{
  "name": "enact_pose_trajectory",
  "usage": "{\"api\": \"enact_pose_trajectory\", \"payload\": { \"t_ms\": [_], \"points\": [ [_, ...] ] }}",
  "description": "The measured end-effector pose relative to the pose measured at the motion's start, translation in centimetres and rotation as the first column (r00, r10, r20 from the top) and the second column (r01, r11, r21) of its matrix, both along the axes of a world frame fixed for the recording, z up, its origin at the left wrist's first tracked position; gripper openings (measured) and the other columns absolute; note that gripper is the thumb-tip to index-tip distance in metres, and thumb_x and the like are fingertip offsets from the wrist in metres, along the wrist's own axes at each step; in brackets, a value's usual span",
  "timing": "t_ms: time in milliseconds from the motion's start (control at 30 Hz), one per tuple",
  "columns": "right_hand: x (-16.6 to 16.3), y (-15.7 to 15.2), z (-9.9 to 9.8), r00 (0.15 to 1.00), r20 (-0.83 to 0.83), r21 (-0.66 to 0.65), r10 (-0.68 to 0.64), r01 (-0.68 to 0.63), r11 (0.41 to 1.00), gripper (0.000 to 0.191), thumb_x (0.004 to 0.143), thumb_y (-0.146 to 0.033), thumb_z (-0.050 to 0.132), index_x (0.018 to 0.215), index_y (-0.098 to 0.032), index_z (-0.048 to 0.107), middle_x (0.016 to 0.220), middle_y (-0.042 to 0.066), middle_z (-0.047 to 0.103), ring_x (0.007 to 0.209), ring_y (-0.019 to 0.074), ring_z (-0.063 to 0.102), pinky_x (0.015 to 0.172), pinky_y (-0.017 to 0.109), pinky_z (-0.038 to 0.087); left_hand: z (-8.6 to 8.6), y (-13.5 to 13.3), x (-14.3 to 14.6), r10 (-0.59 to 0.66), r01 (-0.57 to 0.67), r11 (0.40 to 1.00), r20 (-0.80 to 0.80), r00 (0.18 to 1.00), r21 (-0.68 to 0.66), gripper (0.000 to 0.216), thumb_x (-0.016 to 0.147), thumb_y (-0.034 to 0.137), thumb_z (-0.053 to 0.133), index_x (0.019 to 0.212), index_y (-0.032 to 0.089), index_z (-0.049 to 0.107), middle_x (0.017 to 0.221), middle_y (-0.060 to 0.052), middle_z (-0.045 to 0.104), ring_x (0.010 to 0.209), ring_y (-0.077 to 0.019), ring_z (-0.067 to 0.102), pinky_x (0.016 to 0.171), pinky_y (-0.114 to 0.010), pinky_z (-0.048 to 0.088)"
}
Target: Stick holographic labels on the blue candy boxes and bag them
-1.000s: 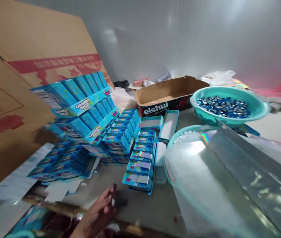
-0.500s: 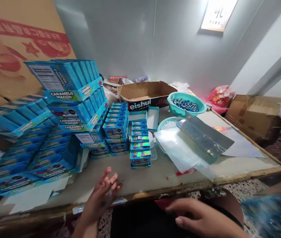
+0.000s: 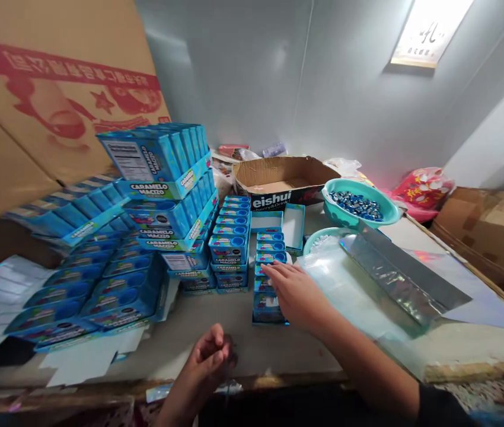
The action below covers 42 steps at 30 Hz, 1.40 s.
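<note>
My right hand (image 3: 295,293) lies flat, fingers spread, on a row of small blue candy boxes (image 3: 268,254) lined up on the table (image 3: 229,341); it covers the nearest ones and grips nothing that I can see. My left hand (image 3: 211,357) hovers at the table's near edge with its fingers loosely curled; nothing shows in it. Left of the row stand stacks of blue "Caramelo Macizo" display cartons (image 3: 169,196). Flattened blue cartons (image 3: 96,290) lie further left.
A teal bowl of blue-wrapped candies (image 3: 359,204) and a second teal bowl (image 3: 323,240) sit at the back right beside an open cardboard tray (image 3: 281,178). Clear and holographic film sheets (image 3: 394,273) cover the right side. A big cardboard box (image 3: 34,101) leans at left.
My right hand came up from below the table edge and settled on the row of small boxes. My left hand curled its fingers. The view shifted left and closer.
</note>
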State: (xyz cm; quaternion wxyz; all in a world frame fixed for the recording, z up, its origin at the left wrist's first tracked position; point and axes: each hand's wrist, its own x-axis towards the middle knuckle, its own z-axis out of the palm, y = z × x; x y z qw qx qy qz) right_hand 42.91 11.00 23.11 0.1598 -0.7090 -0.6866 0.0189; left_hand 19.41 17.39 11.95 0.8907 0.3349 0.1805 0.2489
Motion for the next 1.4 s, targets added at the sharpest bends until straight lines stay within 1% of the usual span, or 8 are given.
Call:
{"api": "enact_pose_trajectory", "payload": {
  "t_ms": [167,333,500,667,900,1133,1267,1400],
  "points": [
    [0.0,-1.6,3.0,0.976,-0.216,0.128,0.019,0.01,0.992,0.049,0.1,-0.018,0.035,0.15,-0.016,0.04,0.128,0.01,0.068,0.132,0.0255,0.053,0.12,0.059,0.018,4.2,-1.0,0.5,0.086,-0.092,0.981,0.04,0.995,0.172,0.045,0.072,0.044,0.084,0.082,0.023,0.046,0.067,0.007,0.054,0.057,-0.0073,0.049,0.057,-0.021,0.04],
    [-0.3,-3.6,7.2,0.854,-0.52,0.109,0.0,0.066,0.992,0.037,0.104,-0.038,0.042,0.133,-0.023,0.059,0.115,0.006,0.073,0.106,0.0213,0.067,0.091,0.038,0.05,12.3,-1.6,2.1,0.159,-0.03,0.891,-0.251,0.955,0.453,0.045,0.079,0.051,0.077,0.106,0.028,0.049,0.089,0.002,0.067,0.059,-0.0099,0.058,0.052,-0.021,0.041],
    [-0.3,-4.8,11.0,0.929,-0.327,0.013,0.174,-0.179,0.984,0.021,0.098,-0.032,0.058,0.112,-0.021,0.07,0.105,0.004,0.073,0.092,0.019,0.065,0.073,0.03,0.043,16.4,-0.7,5.0,-0.034,0.18,0.81,-0.262,0.965,0.558,0.071,0.085,0.077,0.047,0.133,0.025,0.041,0.109,-0.007,0.07,0.059,-0.0153,0.064,0.072,-0.037,0.05],
    [0.3,-5.9,12.4,0.966,-0.177,0.003,0.189,-0.191,0.982,0.013,0.095,-0.018,0.061,0.099,-0.019,0.073,0.094,0.003,0.071,0.079,0.0146,0.061,0.065,0.028,0.036,17.7,-1.1,6.9,-0.151,0.259,0.773,-0.229,0.962,0.579,0.08,0.084,0.079,0.043,0.143,0.026,0.033,0.114,-0.012,0.071,0.064,-0.0193,0.066,0.073,-0.04,0.052],
    [1.6,-8.0,12.7,0.981,-0.092,0.07,0.172,-0.165,0.984,0.023,0.099,-0.021,0.058,0.084,-0.016,0.074,0.077,0.002,0.062,0.066,0.0113,0.052,0.061,0.027,0.033,18.6,-1.1,8.9,-0.314,0.353,0.881,-0.168,0.934,0.315,0.078,0.086,0.062,0.063,0.145,0.031,0.024,0.107,-0.009,0.074,0.066,-0.0228,0.071,0.051,-0.035,0.057],
    [2.6,-6.9,13.0,0.969,0.082,0.21,0.235,-0.247,0.946,0.017,0.094,-0.014,0.059,0.081,-0.017,0.069,0.082,0.002,0.063,0.073,0.0141,0.054,0.067,0.028,0.037,19.0,-0.1,10.0,-0.181,0.255,0.899,-0.226,0.957,0.357,0.066,0.082,0.055,0.071,0.134,0.029,0.039,0.104,-0.005,0.073,0.06,-0.0186,0.07,0.049,-0.031,0.056],
    [3.3,-3.9,12.7,0.978,-0.161,0.371,0.13,-0.062,0.927,0.013,0.091,-0.011,0.06,0.083,-0.016,0.069,0.082,0.001,0.066,0.074,0.012,0.056,0.068,0.024,0.039,18.0,0.9,12.0,0.075,0.026,0.903,-0.217,0.973,0.429,0.062,0.07,0.044,0.084,0.118,0.02,0.053,0.105,-0.005,0.071,0.093,-0.0195,0.071,0.077,-0.029,0.058],
    [4.5,-0.2,10.5,0.877,-0.481,0.459,0.017,0.235,0.857,0.01,0.087,-0.015,0.066,0.078,-0.017,0.07,0.072,-0.002,0.066,0.065,0.0098,0.054,0.062,0.022,0.038,16.4,1.9,14.1,0.101,0.032,0.885,-0.26,0.96,0.464,0.068,0.059,0.055,0.088,0.109,0.017,0.061,0.11,-0.011,0.072,0.11,-0.0236,0.067,0.1,-0.035,0.05]
  ]
}}
